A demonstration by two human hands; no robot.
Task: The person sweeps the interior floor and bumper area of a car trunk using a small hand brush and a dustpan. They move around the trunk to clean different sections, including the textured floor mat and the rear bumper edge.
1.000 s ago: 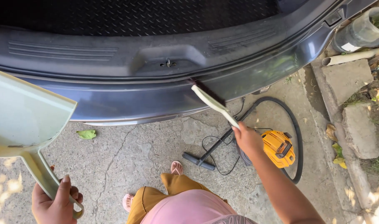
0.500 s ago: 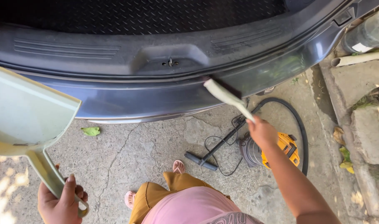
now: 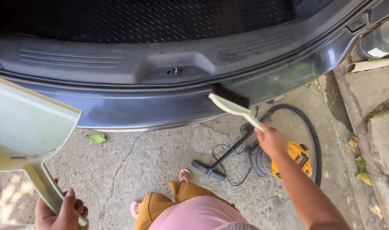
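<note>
Hands at a car's open boot: the right hand [image 3: 271, 140] is gripping the pale plastic hand brush [image 3: 235, 108] by its handle, its long axis slanting up-left, dark bristles pressing on the grey rear bumper [image 3: 130, 108]. The left hand [image 3: 60, 211] is clamping the handle of a pale green plastic dustpan [image 3: 26, 123], its pan pointing up, just beside the bumper.

Right hand [image 3: 271, 140] gripping brush [image 3: 232, 102] — left hand [image 3: 60, 211], dustpan [image 3: 28, 127]

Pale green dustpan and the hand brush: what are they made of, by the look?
Pale green dustpan: likely moulded plastic, smooth matte, one uniform colour with its handle. Cream-handled hand brush: handle looks like the same kind of plastic; its dark bristle block could be synthetic fibre, too small to tell.
</note>
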